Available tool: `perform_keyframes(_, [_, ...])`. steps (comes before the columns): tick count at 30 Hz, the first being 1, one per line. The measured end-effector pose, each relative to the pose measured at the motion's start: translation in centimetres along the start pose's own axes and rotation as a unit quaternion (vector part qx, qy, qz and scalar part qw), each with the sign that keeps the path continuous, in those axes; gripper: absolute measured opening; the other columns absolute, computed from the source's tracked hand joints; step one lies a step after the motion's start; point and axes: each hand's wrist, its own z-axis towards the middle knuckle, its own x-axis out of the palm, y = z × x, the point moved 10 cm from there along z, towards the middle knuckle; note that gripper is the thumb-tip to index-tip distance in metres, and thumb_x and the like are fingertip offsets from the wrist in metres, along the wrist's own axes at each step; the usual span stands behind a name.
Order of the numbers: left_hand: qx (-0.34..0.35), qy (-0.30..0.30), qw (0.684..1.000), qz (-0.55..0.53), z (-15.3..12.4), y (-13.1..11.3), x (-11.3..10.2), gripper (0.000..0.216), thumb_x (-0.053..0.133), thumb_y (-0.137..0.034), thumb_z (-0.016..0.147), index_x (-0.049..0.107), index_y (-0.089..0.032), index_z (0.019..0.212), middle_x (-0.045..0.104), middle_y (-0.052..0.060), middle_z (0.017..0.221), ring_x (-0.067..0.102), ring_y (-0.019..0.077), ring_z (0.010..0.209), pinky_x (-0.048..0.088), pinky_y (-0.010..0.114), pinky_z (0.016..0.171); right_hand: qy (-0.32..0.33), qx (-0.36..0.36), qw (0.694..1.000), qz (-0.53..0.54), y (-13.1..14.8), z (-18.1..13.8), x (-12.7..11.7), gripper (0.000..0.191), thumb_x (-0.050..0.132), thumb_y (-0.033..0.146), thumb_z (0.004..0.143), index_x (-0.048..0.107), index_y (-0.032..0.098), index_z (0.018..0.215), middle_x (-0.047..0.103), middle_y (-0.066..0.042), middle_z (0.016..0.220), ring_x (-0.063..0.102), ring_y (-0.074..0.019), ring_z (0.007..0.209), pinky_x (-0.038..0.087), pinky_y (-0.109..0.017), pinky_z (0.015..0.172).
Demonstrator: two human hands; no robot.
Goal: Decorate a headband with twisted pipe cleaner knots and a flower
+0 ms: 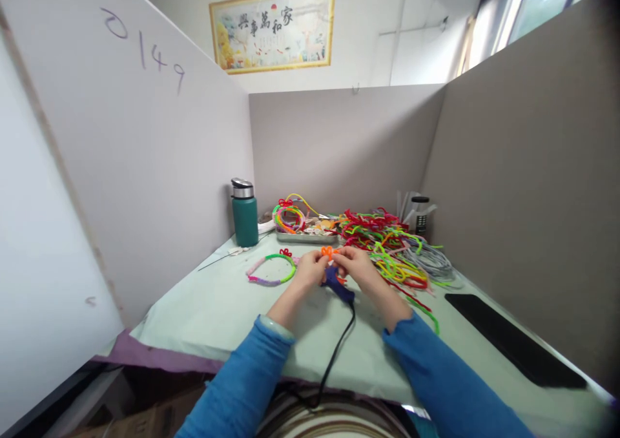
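My left hand [311,267] and my right hand [357,265] meet over the middle of the table, fingers pinched on an orange flower of bent pipe cleaner [327,251]. Its loops stick up between my fingertips. Just below my hands lies a dark blue glue gun [339,287], its black cord running toward the table's front edge. Some orange shows beside the gun, partly hidden. Left of my left hand rests a ring of green, pink and purple pipe cleaner [271,284] with a small red flower [285,252] at its top.
Behind my hands a metal tray [306,238] holds small pieces, with colourful rings on it. A heap of pipe cleaners [378,228] spreads at the right. A green bottle [245,221] stands at the left, a black flat object [513,338] lies right. Partitions enclose the table.
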Motion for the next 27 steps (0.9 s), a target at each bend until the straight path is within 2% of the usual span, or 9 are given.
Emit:
perform_keyframes(6, [0.013,0.02,0.994,-0.107,-0.3,-0.8,0.3,0.023,0.056,-0.035,0.076,0.049,-0.017,0.065,0.044,-0.007,0.041,0.036,0.0063,0.03,0.023,0.02,0.035,-0.057,-0.035,0.998,0.009,1.5,-0.7,0.0,0.028,0.063,0.043,0.068,0.054,0.017,0.069,0.056,0.003,0.053,0.045,-0.0079,0.039,0.034,-0.02,0.037])
perform_keyframes(9, [0.016,0.035,0.986,-0.16,-0.6,-1.4,0.2,0.026,0.06,-0.04,0.072,0.049,-0.017,0.066,0.045,-0.006,0.044,0.037,0.0052,0.032,0.024,0.019,0.035,-0.039,-0.035,0.998,0.04,2.0,-0.9,0.5,0.031,0.067,0.044,0.065,0.055,0.017,0.073,0.057,0.003,0.056,0.046,-0.0079,0.04,0.034,-0.02,0.039])
perform_keyframes(13, [0.013,0.058,0.98,-0.19,-0.9,-1.8,0.2,0.029,0.062,-0.042,0.071,0.05,-0.016,0.067,0.042,-0.007,0.039,0.035,0.0054,0.033,0.024,0.019,0.036,-0.005,-0.052,0.997,0.053,2.6,-0.9,1.0,0.031,0.068,0.043,0.065,0.057,0.016,0.078,0.057,0.004,0.057,0.046,-0.008,0.042,0.036,-0.021,0.042])
perform_keyframes(18, [-0.005,0.091,0.978,-0.188,-1.2,-1.8,0.0,0.033,0.066,-0.044,0.068,0.054,-0.014,0.064,0.042,-0.006,0.04,0.036,0.005,0.034,0.024,0.02,0.038,0.007,-0.064,0.996,0.054,2.6,-0.9,0.8,0.028,0.068,0.042,0.067,0.058,0.017,0.076,0.052,0.005,0.052,0.044,-0.0079,0.044,0.035,-0.021,0.043])
perform_keyframes(27, [-0.005,0.116,0.978,-0.172,-1.6,-2.5,-0.5,0.032,0.071,-0.042,0.064,0.061,-0.012,0.062,0.047,-0.003,0.044,0.039,0.0047,0.037,0.027,0.02,0.039,0.053,-0.059,0.995,0.059,2.9,-1.1,1.4,0.032,0.07,0.044,0.065,0.061,0.018,0.082,0.058,0.003,0.062,0.044,-0.0078,0.046,0.035,-0.021,0.044])
